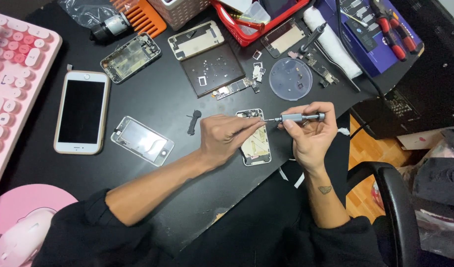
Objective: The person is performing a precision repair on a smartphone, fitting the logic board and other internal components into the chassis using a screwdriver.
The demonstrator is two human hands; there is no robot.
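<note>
Right hand (311,133) holds screwdriver (298,117); left hand (224,136) steadies phone frame (256,143).

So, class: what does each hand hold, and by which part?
The right hand holds a grey screwdriver by its handle. The left hand touches its tip over an opened phone frame.

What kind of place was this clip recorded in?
Most likely a phone repair bench. The right hand holds a precision screwdriver over an opened phone frame, with more stripped phone housings, loose circuit boards and a round parts dish on the black desk.
</note>
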